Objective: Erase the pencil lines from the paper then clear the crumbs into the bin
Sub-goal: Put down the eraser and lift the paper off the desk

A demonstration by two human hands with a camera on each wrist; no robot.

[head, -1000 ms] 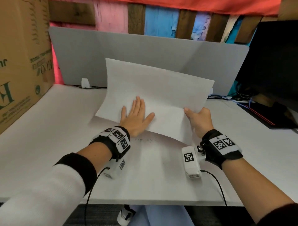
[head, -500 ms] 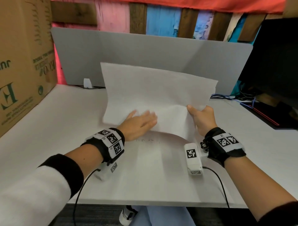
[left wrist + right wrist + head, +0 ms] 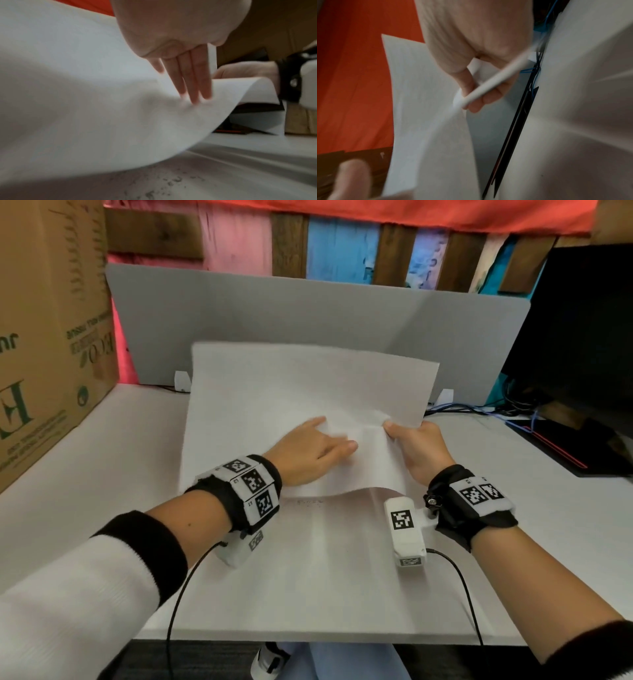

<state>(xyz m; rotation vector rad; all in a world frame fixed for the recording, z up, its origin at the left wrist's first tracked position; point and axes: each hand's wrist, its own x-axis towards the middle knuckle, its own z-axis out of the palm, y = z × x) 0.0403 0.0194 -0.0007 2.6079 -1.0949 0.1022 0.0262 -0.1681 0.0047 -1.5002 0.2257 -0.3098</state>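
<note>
A white sheet of paper (image 3: 301, 385) is lifted off the white desk (image 3: 102, 474) and curves upward, with its near edge hanging just above the surface. My right hand (image 3: 418, 450) pinches the sheet's right edge between thumb and fingers (image 3: 481, 97). My left hand (image 3: 329, 440) lies on the sheet's face with straight fingers (image 3: 193, 81) touching the paper (image 3: 77, 108); it is blurred. Dark eraser crumbs (image 3: 310, 502) lie scattered on the desk just below the paper's near edge, and the crumbs (image 3: 173, 181) show closer in the left wrist view.
A large cardboard box (image 3: 44, 337) stands on the desk at the left. A grey divider panel (image 3: 308, 309) runs along the back. A black monitor (image 3: 582, 337), cables and a dark pad (image 3: 565, 446) are at the right. No bin shows.
My left hand has swept rightward across the paper, from flat at its lower middle to close beside my right hand. The right hand keeps its pinch on the edge.
</note>
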